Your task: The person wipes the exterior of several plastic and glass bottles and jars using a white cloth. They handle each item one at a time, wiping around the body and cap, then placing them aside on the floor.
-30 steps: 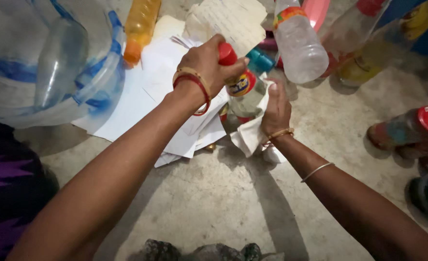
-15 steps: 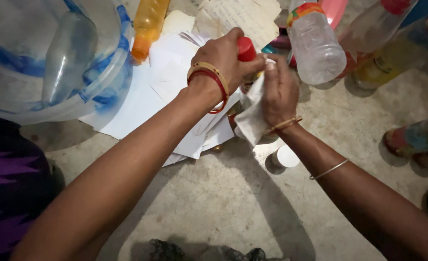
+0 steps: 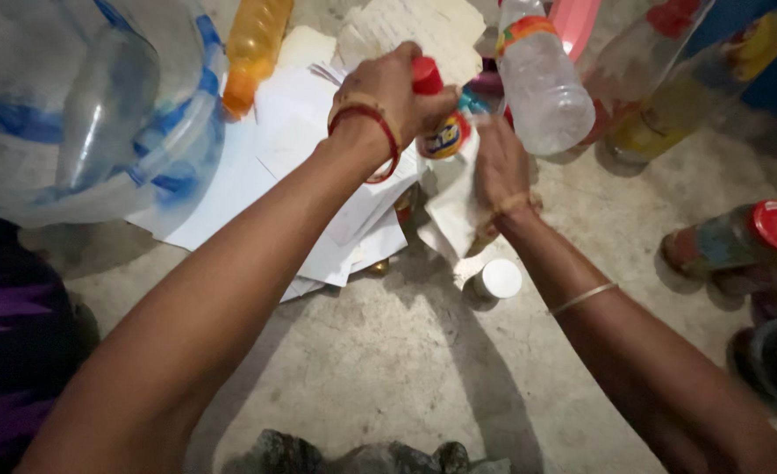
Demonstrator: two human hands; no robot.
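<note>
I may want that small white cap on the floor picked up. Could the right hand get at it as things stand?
Probably yes. The white cap lies in the open on the concrete floor, just under the right forearm, nothing covering it. But the right hand is pressing a white cloth on the red-capped bottle, so it would have to let go first.

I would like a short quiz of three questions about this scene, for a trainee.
1. True or false: the left hand grips the red-capped bottle near its top.
2. What does the right hand press against that bottle: A) white cloth, B) a sponge, C) a brush?
3. What small thing lies on the floor beside the right wrist?

Key: 1 true; 2 A; 3 a white cap.
</note>
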